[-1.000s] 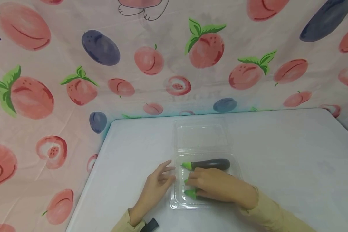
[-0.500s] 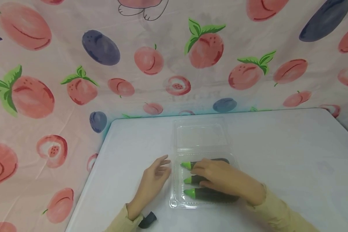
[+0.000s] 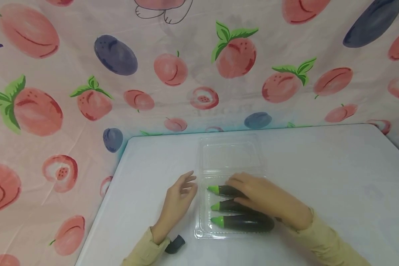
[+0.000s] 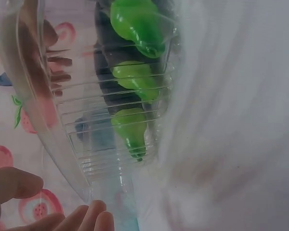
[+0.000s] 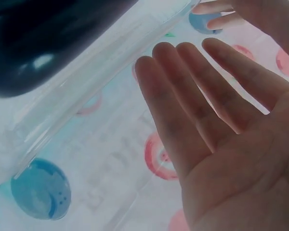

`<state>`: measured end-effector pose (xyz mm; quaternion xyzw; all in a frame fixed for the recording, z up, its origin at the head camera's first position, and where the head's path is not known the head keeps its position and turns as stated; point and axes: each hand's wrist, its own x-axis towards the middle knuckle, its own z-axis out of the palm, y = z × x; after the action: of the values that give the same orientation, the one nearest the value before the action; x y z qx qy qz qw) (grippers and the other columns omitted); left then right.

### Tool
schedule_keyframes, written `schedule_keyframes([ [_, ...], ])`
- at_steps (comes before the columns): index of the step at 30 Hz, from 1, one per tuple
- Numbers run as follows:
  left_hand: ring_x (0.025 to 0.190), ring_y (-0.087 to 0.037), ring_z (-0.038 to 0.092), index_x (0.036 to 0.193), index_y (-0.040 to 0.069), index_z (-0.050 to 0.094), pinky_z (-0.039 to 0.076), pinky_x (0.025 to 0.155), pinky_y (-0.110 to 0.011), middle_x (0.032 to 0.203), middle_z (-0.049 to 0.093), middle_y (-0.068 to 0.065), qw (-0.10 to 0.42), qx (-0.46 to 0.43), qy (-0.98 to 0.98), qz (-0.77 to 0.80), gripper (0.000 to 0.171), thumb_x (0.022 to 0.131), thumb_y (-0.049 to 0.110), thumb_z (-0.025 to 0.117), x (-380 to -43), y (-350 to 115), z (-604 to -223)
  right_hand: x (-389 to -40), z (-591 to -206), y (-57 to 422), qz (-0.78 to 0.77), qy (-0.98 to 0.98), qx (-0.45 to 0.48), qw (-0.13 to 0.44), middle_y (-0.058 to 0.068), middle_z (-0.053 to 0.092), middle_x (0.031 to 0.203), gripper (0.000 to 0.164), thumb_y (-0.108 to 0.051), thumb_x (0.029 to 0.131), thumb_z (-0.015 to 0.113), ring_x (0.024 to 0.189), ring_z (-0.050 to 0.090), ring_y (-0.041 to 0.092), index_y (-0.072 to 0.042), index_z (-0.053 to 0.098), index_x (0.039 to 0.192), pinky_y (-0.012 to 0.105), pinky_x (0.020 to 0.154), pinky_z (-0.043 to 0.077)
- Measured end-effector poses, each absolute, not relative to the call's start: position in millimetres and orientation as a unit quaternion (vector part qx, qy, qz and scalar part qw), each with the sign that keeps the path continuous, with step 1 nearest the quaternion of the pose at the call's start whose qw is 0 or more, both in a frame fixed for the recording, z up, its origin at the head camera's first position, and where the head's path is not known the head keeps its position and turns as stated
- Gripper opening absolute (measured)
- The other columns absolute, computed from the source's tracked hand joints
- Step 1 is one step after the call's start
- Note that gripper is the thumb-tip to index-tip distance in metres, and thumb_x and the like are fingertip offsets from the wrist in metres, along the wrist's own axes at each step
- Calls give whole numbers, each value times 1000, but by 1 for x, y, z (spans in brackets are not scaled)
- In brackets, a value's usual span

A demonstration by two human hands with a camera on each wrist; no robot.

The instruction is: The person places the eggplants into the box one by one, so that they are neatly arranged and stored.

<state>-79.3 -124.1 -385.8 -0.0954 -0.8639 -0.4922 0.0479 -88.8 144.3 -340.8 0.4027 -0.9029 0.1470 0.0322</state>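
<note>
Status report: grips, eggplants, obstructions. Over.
Left grip empty, beside clear box. Right grip empty, over eggplants. All three eggplants inside, lid folded back. Nothing visibly blocking.

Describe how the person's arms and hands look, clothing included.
The left sleeve and right sleeve are beige, plain and wrinkled. The left hand and right hand are bare, with no gloves or rings visible. A small black piece shows beside the left sleeve; its purpose is unclear.

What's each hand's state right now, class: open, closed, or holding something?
Left hand: open, beside the clear container, holding nothing.
Right hand: open, over the eggplants, holding nothing.
</note>
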Motion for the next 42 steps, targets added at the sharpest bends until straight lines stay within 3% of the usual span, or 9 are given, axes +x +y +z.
schedule_keyframes([
  [12,113,-21,66,140,7,53,57,93,-33,132,64,-9,47,-69,-865,-494,44,98,18,62,-90,-118,-384,-96,-342,160,150,-916,368,57,6,65,124,48,-22,86,78,116,62,22,-8,63,129,40,96,56],
  [21,112,-28,65,137,2,54,57,93,-38,133,61,-14,70,-76,-851,-516,44,96,11,63,-99,-115,-382,-103,-347,168,157,-920,346,92,11,64,124,51,-23,85,80,117,61,27,-3,62,129,43,96,56],
  [42,119,-29,60,138,3,53,55,96,-41,135,58,-13,84,-79,-863,-492,46,95,12,65,-123,-103,-380,-119,-351,187,198,-942,264,63,24,54,134,56,-22,92,72,127,50,39,4,51,137,55,106,46],
])
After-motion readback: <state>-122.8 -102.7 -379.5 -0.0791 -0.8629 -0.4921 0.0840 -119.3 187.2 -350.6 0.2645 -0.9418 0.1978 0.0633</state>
